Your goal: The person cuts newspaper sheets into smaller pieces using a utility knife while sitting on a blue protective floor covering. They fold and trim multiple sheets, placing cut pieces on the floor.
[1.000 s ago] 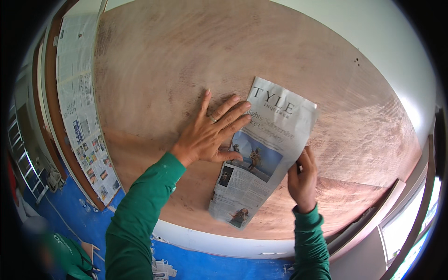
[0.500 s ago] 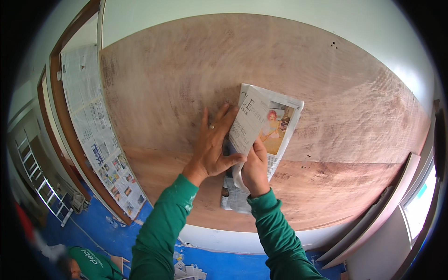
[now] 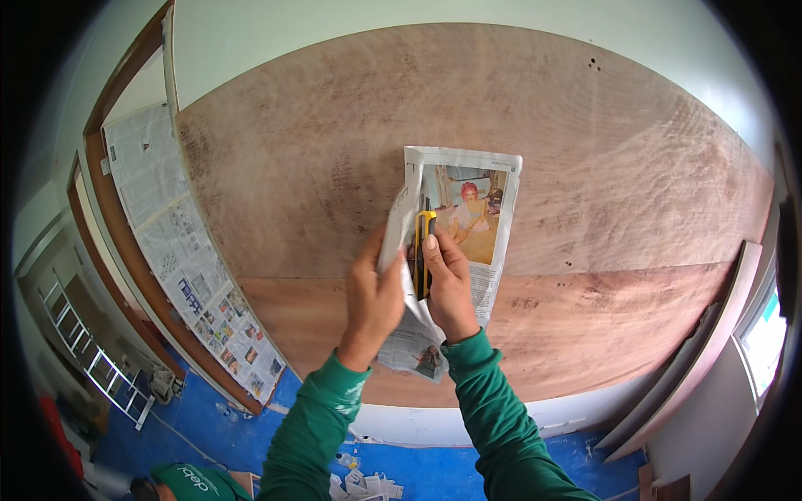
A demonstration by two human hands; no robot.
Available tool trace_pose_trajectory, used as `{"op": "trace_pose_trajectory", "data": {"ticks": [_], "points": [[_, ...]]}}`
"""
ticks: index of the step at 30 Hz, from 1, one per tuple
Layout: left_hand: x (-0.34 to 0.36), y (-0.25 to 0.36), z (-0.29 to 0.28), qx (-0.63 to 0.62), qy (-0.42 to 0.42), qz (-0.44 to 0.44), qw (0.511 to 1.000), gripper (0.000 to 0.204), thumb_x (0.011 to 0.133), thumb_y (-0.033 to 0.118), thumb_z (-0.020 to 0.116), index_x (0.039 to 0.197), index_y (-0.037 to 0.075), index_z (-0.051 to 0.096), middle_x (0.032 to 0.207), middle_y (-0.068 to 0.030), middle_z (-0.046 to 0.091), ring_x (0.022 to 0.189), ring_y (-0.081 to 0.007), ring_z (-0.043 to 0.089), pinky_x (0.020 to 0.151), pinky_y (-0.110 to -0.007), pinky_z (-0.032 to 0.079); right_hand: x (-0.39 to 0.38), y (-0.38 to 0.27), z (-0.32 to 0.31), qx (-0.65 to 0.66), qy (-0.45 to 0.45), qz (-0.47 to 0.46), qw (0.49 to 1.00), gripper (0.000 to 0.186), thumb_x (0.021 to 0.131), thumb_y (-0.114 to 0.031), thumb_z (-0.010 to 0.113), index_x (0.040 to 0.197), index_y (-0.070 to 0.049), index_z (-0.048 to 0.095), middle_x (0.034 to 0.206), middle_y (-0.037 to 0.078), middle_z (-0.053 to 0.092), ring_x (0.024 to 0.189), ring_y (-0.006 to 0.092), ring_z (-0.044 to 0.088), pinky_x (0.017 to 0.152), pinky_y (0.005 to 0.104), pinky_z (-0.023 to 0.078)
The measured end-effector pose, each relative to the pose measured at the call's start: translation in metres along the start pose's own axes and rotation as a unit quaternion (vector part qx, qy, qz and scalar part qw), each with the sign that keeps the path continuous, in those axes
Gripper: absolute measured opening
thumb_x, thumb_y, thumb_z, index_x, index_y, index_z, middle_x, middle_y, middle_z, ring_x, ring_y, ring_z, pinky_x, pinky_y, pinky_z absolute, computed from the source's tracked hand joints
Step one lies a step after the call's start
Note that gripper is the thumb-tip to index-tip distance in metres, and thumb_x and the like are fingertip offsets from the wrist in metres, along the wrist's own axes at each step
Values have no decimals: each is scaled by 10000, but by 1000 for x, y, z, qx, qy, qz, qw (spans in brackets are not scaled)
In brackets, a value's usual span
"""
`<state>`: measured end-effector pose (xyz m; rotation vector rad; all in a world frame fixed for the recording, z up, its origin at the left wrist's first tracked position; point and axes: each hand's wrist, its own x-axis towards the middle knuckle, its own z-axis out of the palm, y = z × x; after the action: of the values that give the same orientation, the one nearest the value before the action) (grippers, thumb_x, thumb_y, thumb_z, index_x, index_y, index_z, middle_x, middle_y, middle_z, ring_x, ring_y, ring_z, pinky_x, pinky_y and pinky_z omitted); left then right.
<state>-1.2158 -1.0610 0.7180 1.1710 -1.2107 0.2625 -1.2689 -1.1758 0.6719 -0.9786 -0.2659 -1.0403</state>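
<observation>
My left hand [image 3: 373,301] grips the left edge of a folded newspaper sheet [image 3: 489,242], bending that flap outward. My right hand [image 3: 451,290] is closed round a yellow-and-black utility knife [image 3: 428,219], held upright inside the fold. The paper lies over a large pale-brown plywood panel [image 3: 585,175], just in front of me, with its picture side showing. Both my forearms are in green sleeves.
A newspaper-covered strip [image 3: 196,259] runs beside a doorframe [image 3: 104,179]. An aluminium ladder [image 3: 92,351] leans at left. A co-worker [image 3: 196,484] in green is low at bottom left. Blue floor covering [image 3: 535,463] carries paper scraps. Loose boards [image 3: 706,351] lean by the window [image 3: 760,334].
My left hand has gone from spread flat to gripping the flap. My right hand has moved left into the fold, where the knife now shows. The paper is folded open to another picture.
</observation>
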Motion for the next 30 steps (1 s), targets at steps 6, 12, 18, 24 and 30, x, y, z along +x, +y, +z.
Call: {"op": "trace_pose_trajectory", "data": {"ticks": [6, 12, 18, 24, 30], "points": [[34, -10, -67, -88, 12, -116, 989, 559, 1182, 395, 593, 1387, -115, 698, 1311, -162, 782, 1148, -173, 708, 969, -355, 562, 5, -20, -4, -77, -17, -13, 997, 405, 1193, -308, 603, 1461, -8, 646, 1076, 6, 695, 905, 83, 633, 821, 250, 532], [73, -22, -118, 166, -64, -176, 968, 384, 1117, 298, 691, 1290, -34, 781, 1138, -184, 832, 1011, -264, 778, 913, -390, 582, 20, -25, 3, -308, -21, -123, 943, 446, 1223, -268, 529, 1538, 44, 575, 1104, 1, 667, 949, 74, 576, 839, 237, 501], [66, -37, -98, 444, 79, 245, 858, 449, 972, 64, 772, 1406, 32, 661, 1401, -194, 671, 1194, -370, 685, 997, -521, 545, 25, -27, 4, -455, 8, -218, 863, 433, 1201, -181, 539, 1575, 36, 532, 1096, 51, 670, 906, 108, 597, 787, 271, 525], [102, -45, -77, 519, -67, 391, 757, 585, 999, 208, 750, 1554, 75, 618, 1498, -141, 576, 1360, -331, 544, 1138, -482, 454, 26, -26, 7, -486, 8, -259, 835, 490, 1152, -69, 552, 1627, 26, 480, 1375, 258, 668, 1213, 333, 686, 1061, 415, 538], [129, -56, -83, 455, -63, 417, 785, 700, 993, 369, 795, 1610, 111, 591, 1478, -109, 546, 1304, -294, 505, 1138, -460, 452, 28, -35, 26, -608, 11, -319, 727, 601, 1122, -21, 567, 1700, -12, 403, 1434, 283, 653, 1194, 360, 733, 1017, 439, 589]]}}
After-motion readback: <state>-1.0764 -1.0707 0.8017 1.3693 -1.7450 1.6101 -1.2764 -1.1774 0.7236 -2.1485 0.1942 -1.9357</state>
